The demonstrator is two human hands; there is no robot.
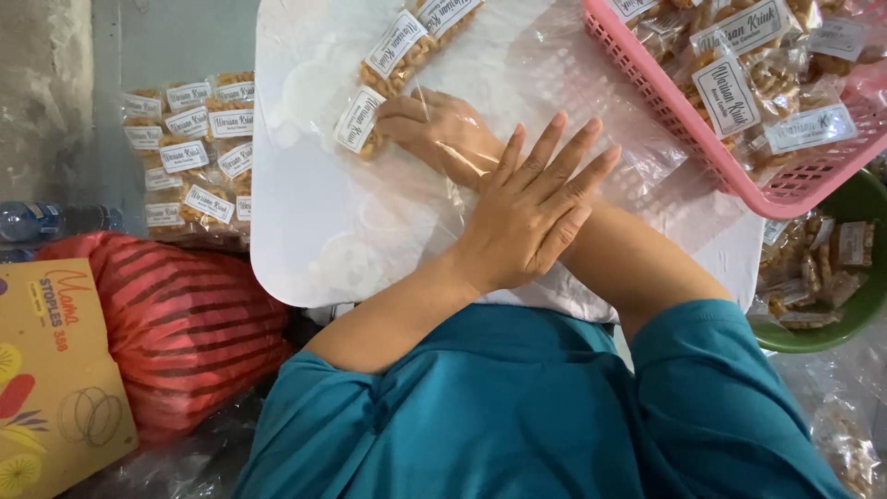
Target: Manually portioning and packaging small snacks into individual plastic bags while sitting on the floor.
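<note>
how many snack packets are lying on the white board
2: small clear labelled snack packets, one under the right hand's fingers, one above it; a third pokes in at the top edge.

A clear, glossy plastic bag (591, 120) is seen spread over a smooth, matt white plastic board (305, 222). The snack packets (393, 69) are wrapped in shiny clear film with matt white paper labels. The pink basket (688, 120) is moulded of hard plastic lattice, the green bowl (864, 305) of smooth plastic. The red sack (176, 323) looks woven of mesh, and the yellow box (55, 388) is matt cardboard.
</note>
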